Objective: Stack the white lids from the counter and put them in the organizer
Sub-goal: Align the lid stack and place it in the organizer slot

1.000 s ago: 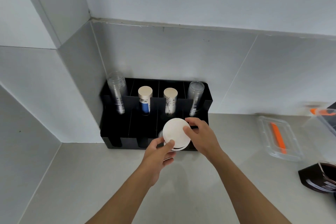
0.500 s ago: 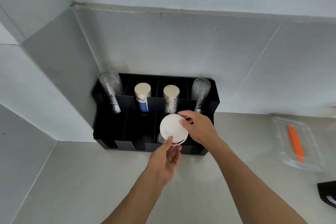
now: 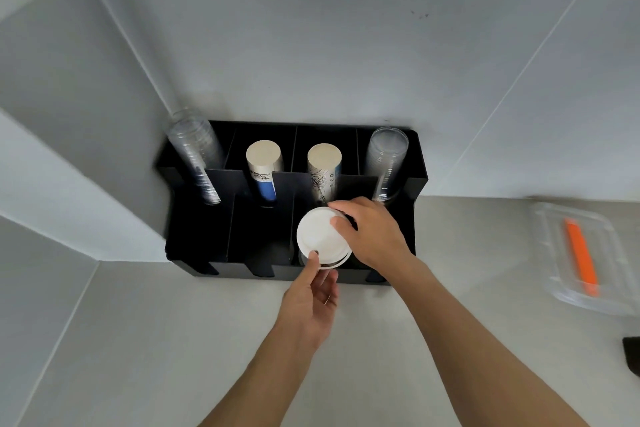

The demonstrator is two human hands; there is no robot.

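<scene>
The stack of white lids (image 3: pixel 320 239) sits tilted over the third front compartment from the left of the black organizer (image 3: pixel 197 236), its flat round face turned toward the camera. A second rim shows as a thin crescent under the lower right edge, so there is more than one lid, but the count cannot be read. Whether the stack already rests on the compartment floor is hidden by the lids themselves.

The right hand (image 3: pixel 375 236) grips the stack from the right, thumb on the face and fingers curled over the top edge; the fingertips behind the lids are out of sight. The left hand (image 3: pixel 311 305) comes up from below with its thumb tip pressed on the lower edge of the face, the other fingers loosely curled beneath, their contact with the lids not clear. Both forearms run off the bottom of the frame.

In the organizer's back row stand four cup stacks: clear cups (image 3: pixel 195 156) at the far left, a paper cup stack with a blue band (image 3: pixel 264 166), a paper cup stack with black line print (image 3: pixel 323 170), and more clear cups (image 3: pixel 386 163) at the right, partly hidden below by the right hand. The other front compartments are dark and their contents cannot be made out.

On the grey counter (image 3: pixel 173 340) to the right lies a clear plastic container (image 3: pixel 575 253) holding an orange object (image 3: pixel 580 253), blurred. A dark object (image 3: pixel 632 354) is cut off at the right edge and unidentifiable.
</scene>
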